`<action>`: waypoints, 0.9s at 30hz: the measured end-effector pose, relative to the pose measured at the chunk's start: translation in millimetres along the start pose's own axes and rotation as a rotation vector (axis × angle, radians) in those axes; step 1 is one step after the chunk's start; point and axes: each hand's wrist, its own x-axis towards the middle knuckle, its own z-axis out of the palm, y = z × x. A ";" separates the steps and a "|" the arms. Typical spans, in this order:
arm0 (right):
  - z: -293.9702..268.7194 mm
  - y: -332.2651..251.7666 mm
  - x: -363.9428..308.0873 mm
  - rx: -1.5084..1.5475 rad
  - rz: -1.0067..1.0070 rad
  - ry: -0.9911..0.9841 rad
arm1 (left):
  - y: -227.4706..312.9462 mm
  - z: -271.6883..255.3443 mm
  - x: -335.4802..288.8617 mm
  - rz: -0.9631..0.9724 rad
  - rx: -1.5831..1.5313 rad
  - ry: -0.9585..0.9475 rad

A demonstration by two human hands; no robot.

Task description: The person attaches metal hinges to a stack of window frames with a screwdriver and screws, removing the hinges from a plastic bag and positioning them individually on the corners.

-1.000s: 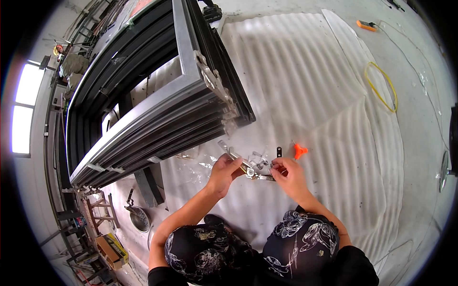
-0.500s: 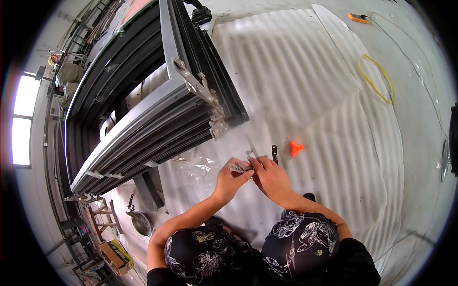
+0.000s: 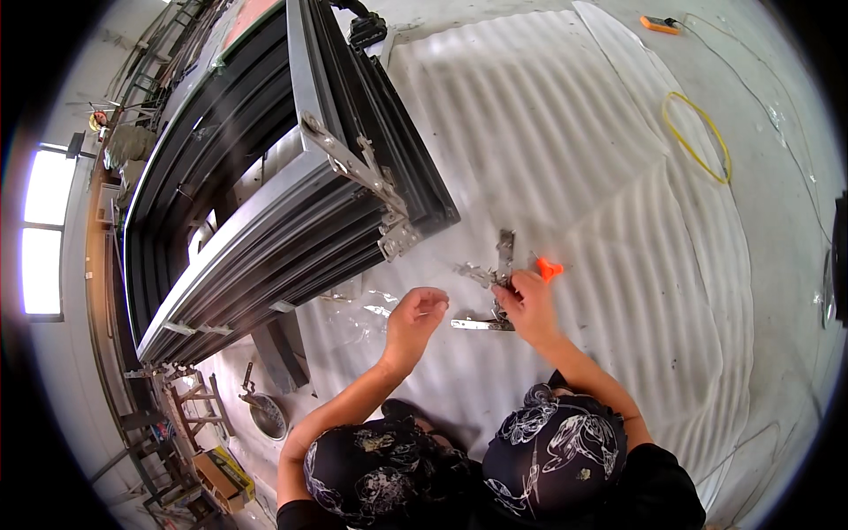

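Note:
My right hand (image 3: 532, 314) is closed on a jointed metal window hinge (image 3: 506, 252), whose silvery arms spread out above the white floor covering. One arm points away from me, others point left, and my fingers hide part of the joint. My left hand (image 3: 413, 329) hovers to the left of the hinge, fingers half curled and apart from the thumb, with nothing visible in it. An orange three-armed tool (image 3: 548, 268) lies just beyond my right hand. A similar hinge (image 3: 364, 172) rests on the corner of the stacked dark frames (image 3: 265, 238).
A white foam sheet (image 3: 609, 115) covers the floor. To the right lie a yellow loop (image 3: 707, 150) and an orange device (image 3: 659, 25) with a cable. At the lower left are a round bowl (image 3: 268, 417), a wooden stool (image 3: 196, 402) and an open cardboard box (image 3: 221, 477).
My left hand has come off the metal pieces and moved slightly left. My right hand has moved right with the hinge, whose arms are now spread apart.

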 end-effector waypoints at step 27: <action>-5.3 -3.0 1.2 1.443 0.756 -0.347 | 15.5 6.0 3.0 -0.137 -0.319 -0.224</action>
